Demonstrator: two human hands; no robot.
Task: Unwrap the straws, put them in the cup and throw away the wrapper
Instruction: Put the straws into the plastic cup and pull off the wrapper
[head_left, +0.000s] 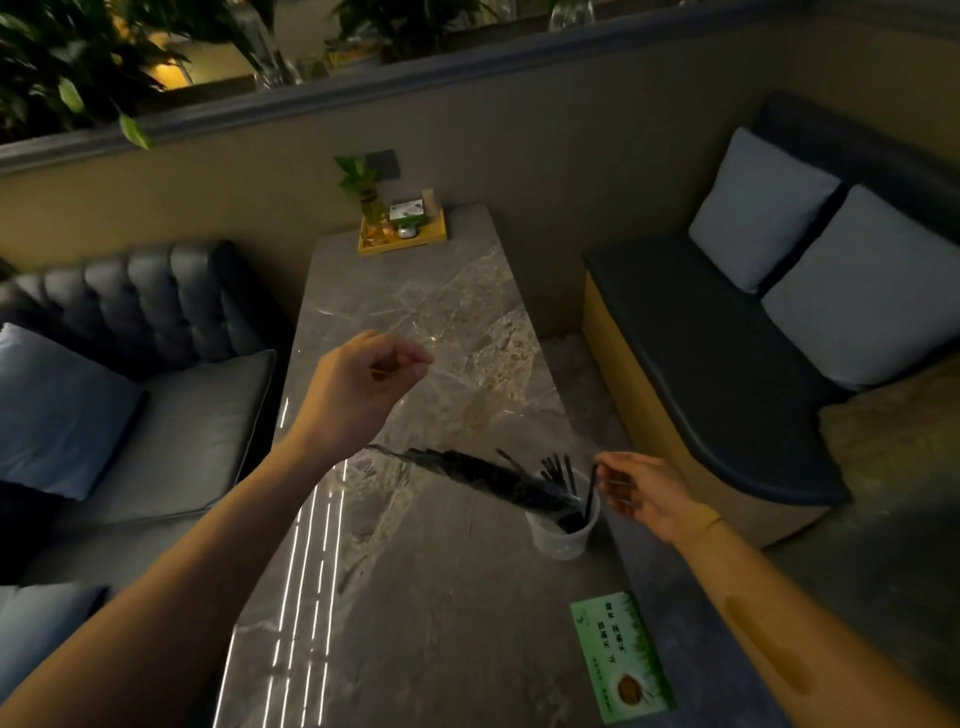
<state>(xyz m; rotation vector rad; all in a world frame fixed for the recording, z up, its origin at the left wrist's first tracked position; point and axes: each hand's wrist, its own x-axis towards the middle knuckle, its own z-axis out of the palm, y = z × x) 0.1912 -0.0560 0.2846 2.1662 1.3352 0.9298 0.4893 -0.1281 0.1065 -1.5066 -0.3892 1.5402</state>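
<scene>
Right hand (641, 493) lowers a black straw (590, 493) into the cup (563, 535); left hand (363, 384) pinches a clear wrapper (423, 338). A nudge may tip the cup.

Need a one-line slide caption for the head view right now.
Right hand lowers a black straw into the plastic cup; left hand pinches a clear wrapper above the marble table.

R hand (641, 491) pinches black straw (590, 493) over cup (563, 535).
</scene>
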